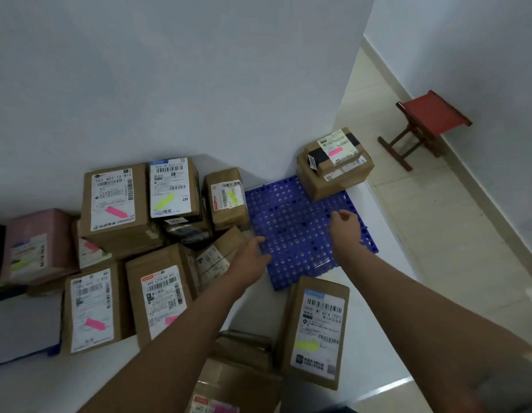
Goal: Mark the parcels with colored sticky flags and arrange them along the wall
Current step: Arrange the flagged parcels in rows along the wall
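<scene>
Now both arms reach over the blue perforated mat (291,222): the left hand (253,254) with fingers relaxed at its nine o'clock edge, the right hand (346,226) loosely curled, holding nothing. Flagged parcels (116,204) crowd the wall (169,84) at nine o'clock; two stacked boxes (333,168) sit at one o'clock.

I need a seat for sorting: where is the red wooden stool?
In the head view, the red wooden stool stands upper right against the side wall, beyond the stacked cardboard parcels at the wall corner.
</scene>
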Demonstrator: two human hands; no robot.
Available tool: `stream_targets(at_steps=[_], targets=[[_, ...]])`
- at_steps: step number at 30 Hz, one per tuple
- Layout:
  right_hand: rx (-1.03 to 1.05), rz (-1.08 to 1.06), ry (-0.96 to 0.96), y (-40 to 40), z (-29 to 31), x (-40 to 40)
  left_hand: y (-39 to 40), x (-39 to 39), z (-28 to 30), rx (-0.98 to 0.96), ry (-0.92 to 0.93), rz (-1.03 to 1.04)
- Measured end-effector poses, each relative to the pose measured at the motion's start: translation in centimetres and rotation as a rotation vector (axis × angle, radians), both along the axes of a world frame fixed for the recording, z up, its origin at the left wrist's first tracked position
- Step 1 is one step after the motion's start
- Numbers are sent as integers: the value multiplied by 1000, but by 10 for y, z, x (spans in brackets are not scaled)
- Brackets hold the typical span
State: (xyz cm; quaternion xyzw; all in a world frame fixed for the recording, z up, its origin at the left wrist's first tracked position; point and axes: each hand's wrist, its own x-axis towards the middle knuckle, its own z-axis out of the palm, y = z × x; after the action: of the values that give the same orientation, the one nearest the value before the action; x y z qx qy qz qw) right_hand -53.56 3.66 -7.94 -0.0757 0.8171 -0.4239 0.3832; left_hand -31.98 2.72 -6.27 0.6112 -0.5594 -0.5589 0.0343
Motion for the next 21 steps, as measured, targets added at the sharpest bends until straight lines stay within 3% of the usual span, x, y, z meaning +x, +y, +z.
stream_targets(at_steps=[7, 14, 21], targets=[[111, -9, 64, 86, 16, 1, 49, -7, 20, 263, 9, -78], [151, -102, -348, 149, 19, 40, 89, -13, 32, 363, 15, -302], [16, -136, -397, 148, 40, 56, 95, -19, 35, 393, 135, -307]])
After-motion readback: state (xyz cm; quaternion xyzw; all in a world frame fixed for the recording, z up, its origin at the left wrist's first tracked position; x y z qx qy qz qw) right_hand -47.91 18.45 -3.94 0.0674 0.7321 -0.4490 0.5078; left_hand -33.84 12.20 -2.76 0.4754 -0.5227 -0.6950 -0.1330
